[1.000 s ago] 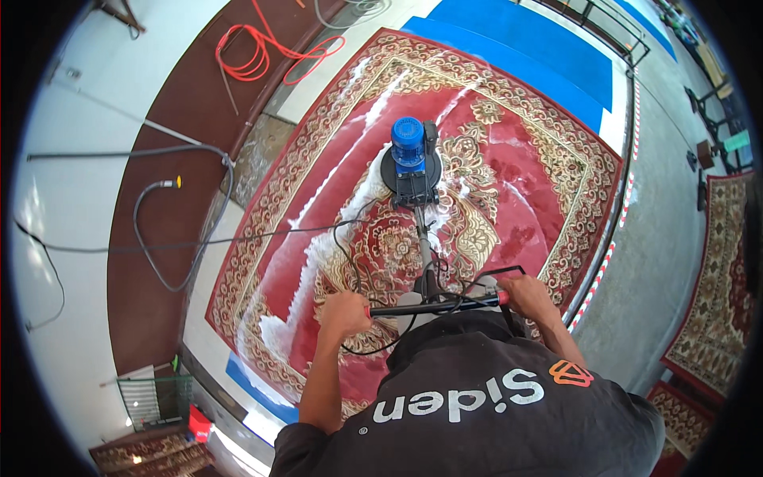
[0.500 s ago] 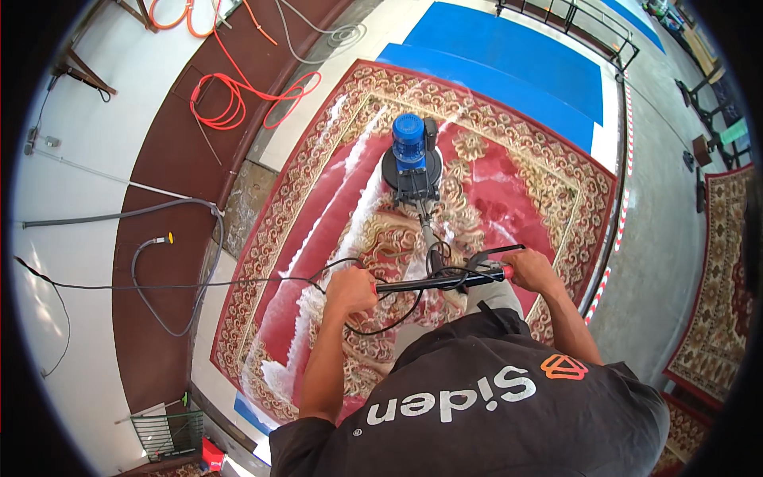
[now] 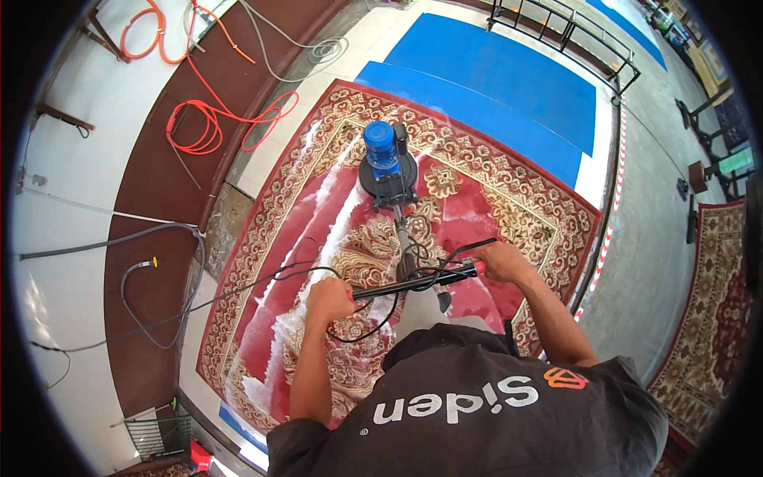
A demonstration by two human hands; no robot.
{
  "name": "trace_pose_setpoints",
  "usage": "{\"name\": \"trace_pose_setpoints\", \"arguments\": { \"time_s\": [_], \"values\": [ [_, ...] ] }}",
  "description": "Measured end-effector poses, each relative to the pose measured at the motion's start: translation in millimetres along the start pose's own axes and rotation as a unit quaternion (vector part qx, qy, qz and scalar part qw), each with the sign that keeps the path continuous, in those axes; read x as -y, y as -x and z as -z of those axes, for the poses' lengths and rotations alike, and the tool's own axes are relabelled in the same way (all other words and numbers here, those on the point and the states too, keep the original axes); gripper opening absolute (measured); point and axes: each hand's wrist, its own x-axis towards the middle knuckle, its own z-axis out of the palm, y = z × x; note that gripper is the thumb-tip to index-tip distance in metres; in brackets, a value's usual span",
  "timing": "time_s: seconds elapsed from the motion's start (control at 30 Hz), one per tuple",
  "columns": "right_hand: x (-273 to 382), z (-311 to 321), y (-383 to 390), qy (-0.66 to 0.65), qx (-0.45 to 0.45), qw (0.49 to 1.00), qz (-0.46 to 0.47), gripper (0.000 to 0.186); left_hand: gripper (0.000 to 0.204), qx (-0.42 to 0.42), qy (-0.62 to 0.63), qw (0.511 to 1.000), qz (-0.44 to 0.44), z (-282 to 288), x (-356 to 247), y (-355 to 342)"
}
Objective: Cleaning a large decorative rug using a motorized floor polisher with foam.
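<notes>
Floor scrubber [image 3: 386, 159], on foamy red carpet [image 3: 469, 205]. Lies ahead of left grip [image 3: 330, 300] and right grip [image 3: 502, 261], both wrapped round handlebar [image 3: 377, 291]. Points forward, slightly left, along shaft [image 3: 402, 232]; plainly nearer to neither.

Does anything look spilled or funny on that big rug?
Yes: white, foamy-looking streaks lie across the red patterned rug, most of them left of the blue-topped machine. They look odd because they cover parts of the pattern unevenly. I can't see any rip.

fingers [image 3: 339, 296] around black handlebar [image 3: 380, 291], blue-motored machine [image 3: 384, 155], foamy red rug [image 3: 469, 208]
</notes>
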Motion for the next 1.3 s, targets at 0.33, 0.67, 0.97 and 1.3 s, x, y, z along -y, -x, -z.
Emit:
{"name": "trace_pose_setpoints", "arguments": {
  "time_s": [0.33,0.67,0.97,1.3],
  "values": [
    [-66.1,82.4,-47.9,0.046,0.024,0.998,0.038,0.022,0.028,-0.012,0.018,0.998,0.052,26.6,-44.6,-60.7],
    [-164.3,172.0,-72.2,0.042,0.095,0.991,0.089,0.01,0.02,0.01,0.084,0.993,0.085,57.4,-146.8,-96.4],
    [-260.5,203.8,-51.2,0.051,0.167,0.984,0.044,0.027,0.018,0.011,0.075,0.995,0.06,64.5,-236.4,-154.0],
    [-418.5,132.1,-3.1,0.028,0.151,0.987,0.052,0.022,0.018,0.01,0.088,0.991,0.096,-40.5,-366.4,-215.4]
  ]
}}
